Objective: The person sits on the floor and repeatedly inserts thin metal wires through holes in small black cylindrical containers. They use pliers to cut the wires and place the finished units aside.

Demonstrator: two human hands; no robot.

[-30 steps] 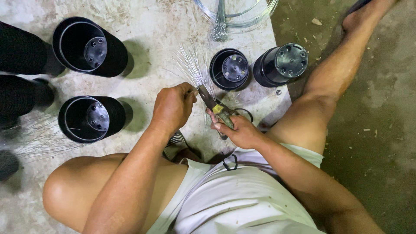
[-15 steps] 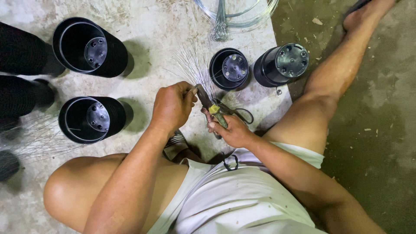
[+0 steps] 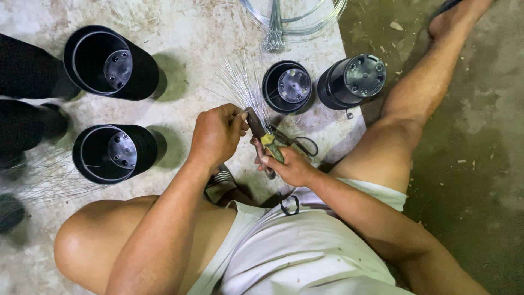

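My right hand [image 3: 289, 165] grips a pair of pliers [image 3: 266, 140] with dark handles and a yellowish band, jaws pointing up-left. My left hand [image 3: 216, 134] is closed around a bundle of thin silvery wires [image 3: 240, 87] that fan out above it on the concrete floor. The plier jaws meet the bundle right at my left fingers. Scissors [image 3: 299, 143] lie on the floor just behind my right hand. I sit on the floor with both legs spread.
Two black plastic pots [image 3: 109, 63] [image 3: 112, 153] stand at the left, a small pot [image 3: 287, 86] and an overturned pot [image 3: 353, 79] above my hands. A wire coil [image 3: 297, 16] lies at the top. More black pots [image 3: 24, 74] and loose wires [image 3: 41, 180] crowd the far left.
My right hand and the pliers have shifted slightly up toward the wire bundle. My left hand keeps its hold.
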